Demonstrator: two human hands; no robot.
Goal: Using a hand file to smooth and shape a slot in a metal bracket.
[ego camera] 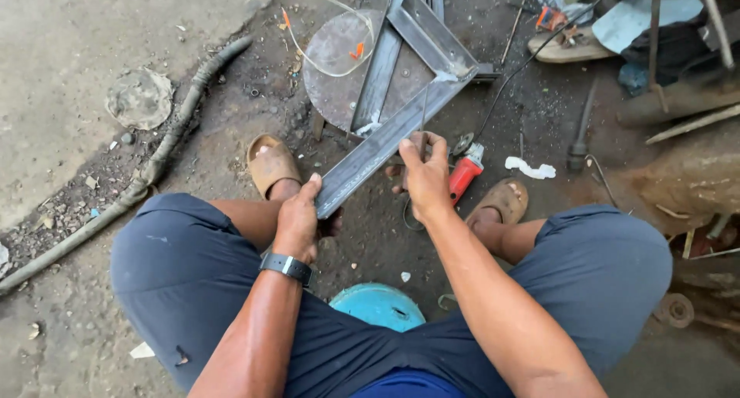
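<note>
Gripping grey angled steel frame (401, 112): both hands.

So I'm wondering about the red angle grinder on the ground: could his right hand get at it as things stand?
Probably yes. The right hand rests on the steel bar, and the red angle grinder lies on the ground just beside it with nothing between; it would have to let go first.

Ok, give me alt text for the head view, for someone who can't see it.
A seated person's left hand grips the near end of a grey metal frame resting on a round stool, while the right hand holds a thin rod against it. A red grinder lies on the dirt floor beside a sandalled foot.
</note>
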